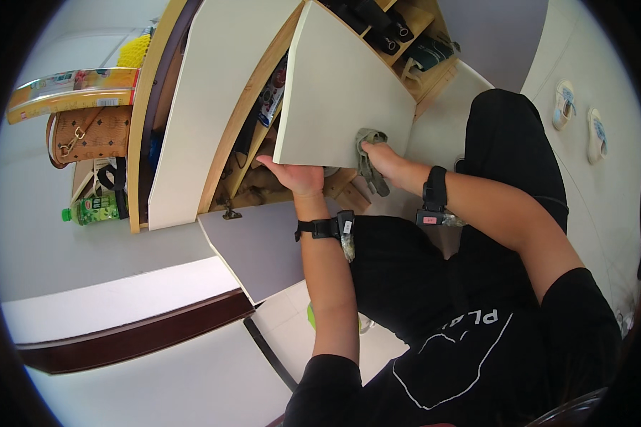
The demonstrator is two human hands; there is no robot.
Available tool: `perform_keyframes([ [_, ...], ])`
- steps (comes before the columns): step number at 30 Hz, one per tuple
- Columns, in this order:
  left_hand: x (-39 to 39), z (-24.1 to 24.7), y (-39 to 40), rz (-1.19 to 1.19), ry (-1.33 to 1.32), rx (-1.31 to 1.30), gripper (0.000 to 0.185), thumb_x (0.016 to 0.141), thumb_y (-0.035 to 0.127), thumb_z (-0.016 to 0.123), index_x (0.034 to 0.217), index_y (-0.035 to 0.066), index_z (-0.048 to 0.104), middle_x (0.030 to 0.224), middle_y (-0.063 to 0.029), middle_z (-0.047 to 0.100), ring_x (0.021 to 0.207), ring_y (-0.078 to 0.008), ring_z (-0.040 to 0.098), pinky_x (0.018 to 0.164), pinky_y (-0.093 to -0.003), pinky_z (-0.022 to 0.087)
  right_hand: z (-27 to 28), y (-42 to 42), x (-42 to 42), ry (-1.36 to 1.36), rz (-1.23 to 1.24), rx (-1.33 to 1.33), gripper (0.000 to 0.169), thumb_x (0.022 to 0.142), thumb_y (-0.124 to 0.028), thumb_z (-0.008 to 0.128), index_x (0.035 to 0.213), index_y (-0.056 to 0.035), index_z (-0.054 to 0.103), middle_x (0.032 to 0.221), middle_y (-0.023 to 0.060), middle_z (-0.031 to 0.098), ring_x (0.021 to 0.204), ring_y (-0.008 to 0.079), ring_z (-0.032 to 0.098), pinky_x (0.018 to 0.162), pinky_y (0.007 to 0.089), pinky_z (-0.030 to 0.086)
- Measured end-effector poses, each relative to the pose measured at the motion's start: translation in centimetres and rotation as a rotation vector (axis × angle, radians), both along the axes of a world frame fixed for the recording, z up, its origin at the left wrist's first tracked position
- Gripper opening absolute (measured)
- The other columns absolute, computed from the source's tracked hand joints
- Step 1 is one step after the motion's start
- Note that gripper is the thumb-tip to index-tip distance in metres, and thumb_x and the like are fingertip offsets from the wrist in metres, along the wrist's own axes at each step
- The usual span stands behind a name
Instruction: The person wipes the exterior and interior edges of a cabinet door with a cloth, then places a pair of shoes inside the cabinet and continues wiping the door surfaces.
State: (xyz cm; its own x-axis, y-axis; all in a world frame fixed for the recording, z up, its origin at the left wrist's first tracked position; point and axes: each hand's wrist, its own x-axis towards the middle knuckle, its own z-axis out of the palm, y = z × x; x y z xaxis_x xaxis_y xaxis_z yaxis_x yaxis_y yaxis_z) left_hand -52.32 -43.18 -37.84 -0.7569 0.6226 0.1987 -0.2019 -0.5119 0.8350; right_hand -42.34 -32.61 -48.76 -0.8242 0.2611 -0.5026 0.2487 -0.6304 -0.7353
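Note:
A white cabinet door (pixel 347 80) stands partly open before me. My right hand (pixel 383 159) presses a grey-green cloth (pixel 373 139) against its face near the lower edge; part of the cloth hangs below that edge. My left hand (pixel 304 179) is at the door's lower left corner, palm towards me. Its thumb sticks out to the left, while the other fingers pass out of sight behind the door. Both wrists wear black straps with small boxes.
Left of the door, cabinet shelves hold snack packets (pixel 271 99) and dark items. A lower door (pixel 262 248) hangs open beside my left forearm. On the cabinet top are a brown bag (pixel 93 136), a box (pixel 75 96) and a green bottle (pixel 93 208). Shoes (pixel 564 105) stand on the floor at right.

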Motion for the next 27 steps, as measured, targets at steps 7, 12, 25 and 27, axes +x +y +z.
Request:
perform_keyframes([
  [7,0.4,-0.4,-2.5,0.113,0.129,-0.119,0.102,0.092,0.082,0.019,0.15,0.001,0.039,0.151,-0.0131,0.046,0.14,-0.0274,0.041,0.116,-0.0422,0.031,13.6,-0.6,3.3,0.307,0.091,0.283,0.046,0.101,-0.033,0.048,0.086,0.007,0.065,0.083,0.0225,0.067,0.084,0.0294,0.066,0.078,0.0402,0.05],
  [12,2.2,1.0,-0.9,0.094,0.148,-0.117,0.104,0.09,0.085,0.02,0.153,0.002,0.035,0.151,-0.0135,0.046,0.138,-0.0287,0.044,0.115,-0.0432,0.035,15.9,-0.3,5.6,0.677,-0.127,1.015,0.029,0.1,-0.022,0.056,0.11,0.005,0.063,0.11,0.02,0.064,0.101,0.032,0.061,0.087,0.0395,0.049],
  [25,5.3,0.2,0.0,-0.063,0.024,-0.031,0.119,0.079,0.094,0.018,0.158,0.005,0.02,0.162,-0.0086,0.028,0.149,-0.026,0.024,0.123,-0.0444,0.017,14.5,1.9,4.2,0.71,-0.389,1.109,0.03,0.094,-0.017,0.064,0.116,0.0035,0.064,0.131,0.017,0.051,0.119,0.0335,0.05,0.103,0.0408,0.041],
  [27,5.9,0.5,0.5,-0.073,0.012,-0.009,0.117,0.079,0.094,0.025,0.158,0.008,0.02,0.162,-0.0095,0.027,0.149,-0.0279,0.026,0.123,-0.0467,0.019,14.7,2.0,4.4,0.72,-0.379,1.029,0.031,0.095,-0.02,0.065,0.116,0.0016,0.066,0.13,0.0159,0.051,0.119,0.032,0.05,0.103,0.0399,0.041],
])
